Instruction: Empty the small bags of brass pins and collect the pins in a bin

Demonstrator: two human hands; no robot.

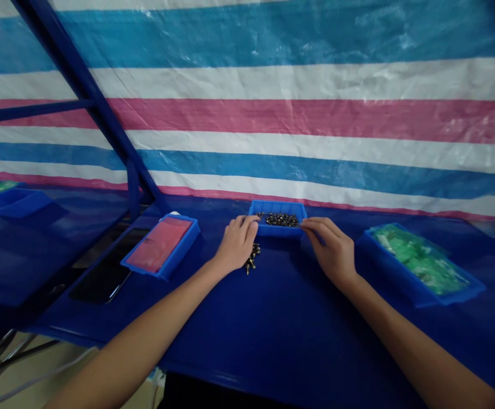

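A shallow blue bin [277, 229] stands at the back of the table with many small dark metal pieces [282, 220] in it, apparently screws. My left hand [237, 241] is at the bin's left end, thumb and fingers drawn together at the rim; whatever they may hold is too small to tell. Beside its palm lies a small pile of brass-coloured screws [253, 258] on the table, partly hidden by the hand. At the bin's right end, my right hand [332, 247] is closed in a pinch, and the tiny thing at its fingertips cannot be made out.
To the left, a blue bin [183, 243] holds a flat pink stack [159, 244], beside a black phone [102, 281]. On the right, another blue bin [430, 298] contains green plastic packets [426, 258]. A blue metal frame [89, 85] rises at left before a striped sheet [294, 79].
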